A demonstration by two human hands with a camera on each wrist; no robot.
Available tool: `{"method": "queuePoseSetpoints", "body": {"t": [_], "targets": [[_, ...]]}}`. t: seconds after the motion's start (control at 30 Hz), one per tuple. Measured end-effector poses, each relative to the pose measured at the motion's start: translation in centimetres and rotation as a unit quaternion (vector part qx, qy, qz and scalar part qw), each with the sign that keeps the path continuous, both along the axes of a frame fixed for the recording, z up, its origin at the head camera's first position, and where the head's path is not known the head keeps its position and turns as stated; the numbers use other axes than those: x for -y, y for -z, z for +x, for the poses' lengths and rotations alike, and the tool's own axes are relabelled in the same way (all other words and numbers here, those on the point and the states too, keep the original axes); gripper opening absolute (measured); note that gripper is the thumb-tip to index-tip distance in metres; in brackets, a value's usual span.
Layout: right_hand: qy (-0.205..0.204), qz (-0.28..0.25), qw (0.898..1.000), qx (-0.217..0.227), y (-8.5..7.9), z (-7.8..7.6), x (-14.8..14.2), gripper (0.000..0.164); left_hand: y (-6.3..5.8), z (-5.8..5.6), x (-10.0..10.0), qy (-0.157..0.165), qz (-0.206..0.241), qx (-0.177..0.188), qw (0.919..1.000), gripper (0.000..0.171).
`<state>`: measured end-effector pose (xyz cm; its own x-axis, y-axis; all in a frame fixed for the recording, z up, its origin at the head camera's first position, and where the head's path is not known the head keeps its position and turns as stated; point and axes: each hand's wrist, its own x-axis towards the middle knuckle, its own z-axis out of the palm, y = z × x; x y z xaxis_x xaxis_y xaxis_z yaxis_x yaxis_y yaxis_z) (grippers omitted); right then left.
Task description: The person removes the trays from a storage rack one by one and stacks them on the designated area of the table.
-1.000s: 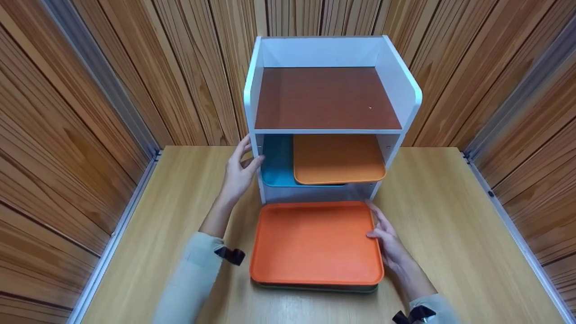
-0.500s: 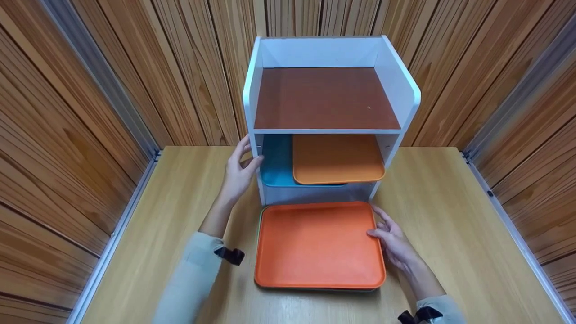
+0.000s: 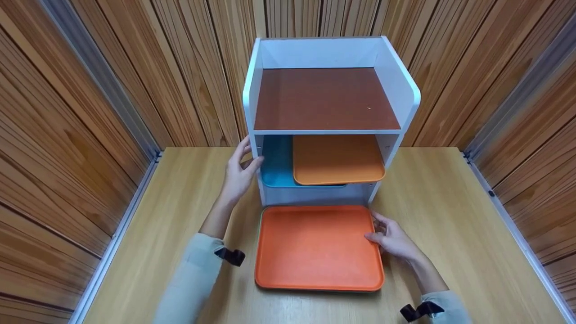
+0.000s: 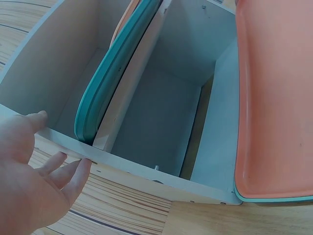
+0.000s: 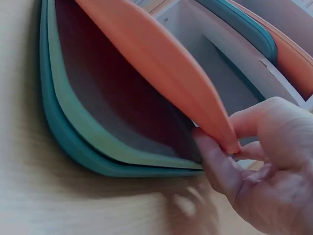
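Observation:
In the head view an orange tray (image 3: 319, 247) lies in front of a white shelf unit (image 3: 396, 85). Its right edge is pinched by my right hand (image 3: 396, 238), thumb on top and fingers beneath. The right wrist view shows this edge tilted up, away from a light green tray (image 5: 93, 137) and a teal tray (image 5: 63, 142) stacked below. My left hand (image 3: 238, 175) grips the front edge of the unit's left side panel; in the left wrist view its thumb is inside and its fingers outside. Part of the stack hides under the orange tray.
On the middle shelf a blue tray (image 3: 276, 162) lies partly under a yellow-orange tray (image 3: 339, 157). The unit's brown top board (image 3: 328, 99) sits between raised sides. Wood-patterned walls (image 3: 180, 67) enclose the wooden table (image 3: 450, 202) at the back and both sides.
The orange tray has shifted slightly right and toward me, covering more of the stack's front edge. My right hand moved with it; my left hand stayed on the side panel.

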<state>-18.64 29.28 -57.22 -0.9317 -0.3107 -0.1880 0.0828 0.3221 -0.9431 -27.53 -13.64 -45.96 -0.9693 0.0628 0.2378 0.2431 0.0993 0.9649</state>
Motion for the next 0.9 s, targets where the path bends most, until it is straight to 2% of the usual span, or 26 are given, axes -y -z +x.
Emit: {"method": "queuePoseSetpoints", "body": {"t": [0.17, 0.47, 0.7, 0.9], "targets": [[-0.035, 0.006, 0.999, 0.011, 0.2, -0.3, -0.5, 0.086, 0.1, 0.0, 0.0, 0.000, -0.001, -0.001, 1.0000, 0.069], [-0.030, 0.061, 0.998, 0.010, 0.5, -0.4, -0.6, 0.091, 0.2, 0.1, -0.1, 0.000, 0.004, -0.001, 1.0000, 0.069], [-0.038, 0.035, 0.997, 0.058, 1.1, -0.4, -1.0, 0.099, 0.3, 0.2, -0.1, -0.009, -0.003, 0.012, 0.9999, 0.069], [-0.042, 0.027, 0.997, 0.060, 1.0, -0.5, -1.1, 0.096, 0.1, 0.2, -0.1, -0.007, -0.002, 0.006, 1.0000, 0.071]]}}
